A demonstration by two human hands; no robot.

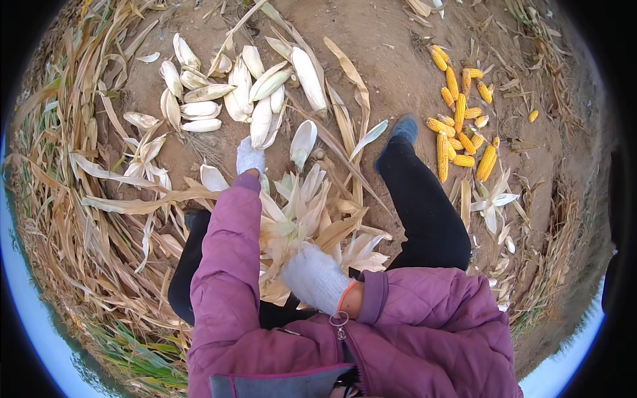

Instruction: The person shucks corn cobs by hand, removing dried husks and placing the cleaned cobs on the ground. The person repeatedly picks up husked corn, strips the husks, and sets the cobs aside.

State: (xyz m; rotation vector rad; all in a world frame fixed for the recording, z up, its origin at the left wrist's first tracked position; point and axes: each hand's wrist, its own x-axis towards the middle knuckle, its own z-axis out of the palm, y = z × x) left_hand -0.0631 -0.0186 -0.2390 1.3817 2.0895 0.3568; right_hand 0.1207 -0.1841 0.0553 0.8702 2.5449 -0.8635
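My left hand [250, 158], in a white knitted glove, reaches forward to the lower end of a corn ear in its husk [261, 122]. Whether its fingers close on the ear does not show. That ear lies at the near edge of a pile of several unhusked ears [201, 94]. My right hand [317, 279], in a white glove with an orange cuff edge, is near my body over a heap of peeled corn husks [298, 211]. Its fingers are hidden from view, and no ear shows in it. Husked yellow ears [460, 112] lie in a loose group at the right.
My bent legs frame the husk heap, with a dark shoe [405, 129] beside the yellow ears. Dry corn stalks and leaves [74, 199] cover the ground at the left. More dry stalks [562, 248] lie at the far right. A loose husk [492, 201] rests below the yellow ears.
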